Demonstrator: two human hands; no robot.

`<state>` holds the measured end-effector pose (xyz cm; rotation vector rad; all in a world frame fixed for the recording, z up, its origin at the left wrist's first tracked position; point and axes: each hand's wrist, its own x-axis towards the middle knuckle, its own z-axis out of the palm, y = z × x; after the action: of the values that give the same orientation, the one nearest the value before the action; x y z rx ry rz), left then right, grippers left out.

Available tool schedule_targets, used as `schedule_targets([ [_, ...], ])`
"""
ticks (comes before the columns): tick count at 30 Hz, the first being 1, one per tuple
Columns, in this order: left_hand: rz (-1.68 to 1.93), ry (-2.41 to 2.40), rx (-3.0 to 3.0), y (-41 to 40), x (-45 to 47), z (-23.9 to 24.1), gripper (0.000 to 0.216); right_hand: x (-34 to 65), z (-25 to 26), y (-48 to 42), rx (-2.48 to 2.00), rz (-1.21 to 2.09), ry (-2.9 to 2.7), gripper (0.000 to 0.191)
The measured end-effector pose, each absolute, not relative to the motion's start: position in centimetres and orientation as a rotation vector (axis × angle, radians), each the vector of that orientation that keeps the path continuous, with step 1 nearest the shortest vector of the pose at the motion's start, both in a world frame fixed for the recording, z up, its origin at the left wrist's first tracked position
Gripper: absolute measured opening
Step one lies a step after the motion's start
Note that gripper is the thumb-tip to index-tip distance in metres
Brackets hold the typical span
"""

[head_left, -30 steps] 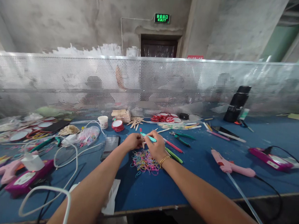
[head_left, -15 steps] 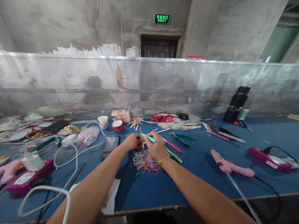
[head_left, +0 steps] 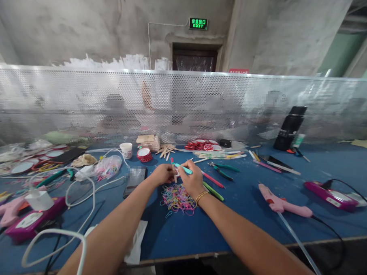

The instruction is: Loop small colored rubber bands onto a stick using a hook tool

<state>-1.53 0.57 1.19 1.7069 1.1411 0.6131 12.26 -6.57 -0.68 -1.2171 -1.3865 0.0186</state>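
Observation:
Both my hands meet above the middle of the blue table (head_left: 253,221). My left hand (head_left: 162,174) is closed on the lower end of a red craft stick (head_left: 172,163) that stands nearly upright. My right hand (head_left: 192,181) is closed on a teal craft stick (head_left: 182,168), which crosses the red one. A heap of small coloured rubber bands (head_left: 176,198) lies just below both hands. A gold bracelet (head_left: 201,196) is on my right wrist.
A pink glue gun (head_left: 280,204) lies at the right, another (head_left: 6,211) at the left with white cables (head_left: 77,193). Green pliers (head_left: 223,169), loose sticks (head_left: 213,190), red tape rolls (head_left: 201,144), a phone (head_left: 135,178) and a black bottle (head_left: 289,127) surround them. People sit behind the perforated screen (head_left: 185,105).

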Motion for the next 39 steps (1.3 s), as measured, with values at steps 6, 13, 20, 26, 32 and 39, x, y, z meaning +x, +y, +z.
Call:
schedule_targets([
  [6,0.605,1.14,1.705,0.5,-1.5,1.2,0.032,12.4,-0.6,-6.6,-1.213,0.015,-1.369,0.017],
  [13,0.617,1.159,1.731,0.0,-1.5,1.6,0.031,12.3,-0.5,-6.7,-1.195,0.029,-1.409,0.016],
  [20,0.628,1.188,1.768,-0.1,-1.4,1.8,0.025,12.7,-0.6,-6.5,-1.196,0.033,-1.361,0.016],
  [26,0.621,1.212,1.931,0.2,-1.9,1.7,0.021,12.6,-0.6,-6.5,-1.19,0.055,-1.417,0.02],
  [32,0.644,1.255,1.96,0.3,-1.5,0.8,0.015,12.8,-0.7,-6.6,-1.156,0.04,-1.41,0.022],
  [39,0.607,1.241,1.807,0.4,-0.9,0.9,0.017,12.8,-0.8,-6.7,-1.14,0.052,-1.386,0.024],
])
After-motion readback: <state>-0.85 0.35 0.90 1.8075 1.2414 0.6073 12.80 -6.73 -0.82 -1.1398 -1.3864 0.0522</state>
